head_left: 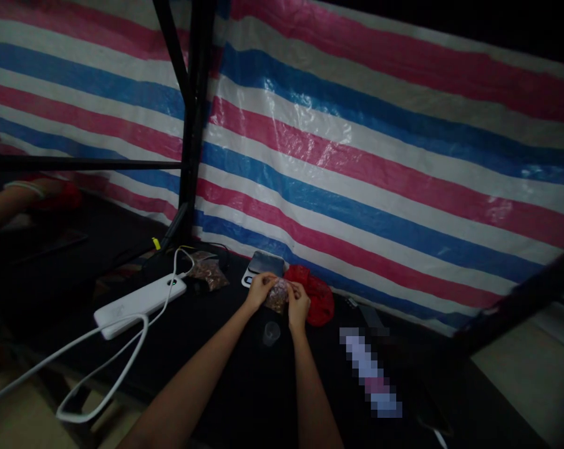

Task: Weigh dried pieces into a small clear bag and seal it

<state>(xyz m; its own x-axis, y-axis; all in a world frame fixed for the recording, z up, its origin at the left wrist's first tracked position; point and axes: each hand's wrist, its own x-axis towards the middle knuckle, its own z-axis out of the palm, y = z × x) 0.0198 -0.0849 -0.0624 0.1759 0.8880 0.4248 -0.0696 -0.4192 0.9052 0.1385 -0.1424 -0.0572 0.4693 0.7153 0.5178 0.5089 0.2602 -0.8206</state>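
Observation:
Between my two hands is a clear plastic bag [277, 300] with small brownish pieces in it. My left hand [262, 289] pinches its upper left edge, and my right hand [299, 302] pinches the upper right edge. Just behind my left hand stands a small white digital scale [266, 264] with a dark platform. A red bag [317, 297] lies behind and to the right of my right hand. On the black surface nearer to me, between my forearms, sits a small clear cup [271, 334].
A white power strip [141, 305] with a looping white cable lies at left, beside another clear bag of brownish pieces [208, 272]. Black frame posts [193, 125] and a striped plastic sheet [357, 143] stand behind. Another person's arm [15, 198] shows at far left.

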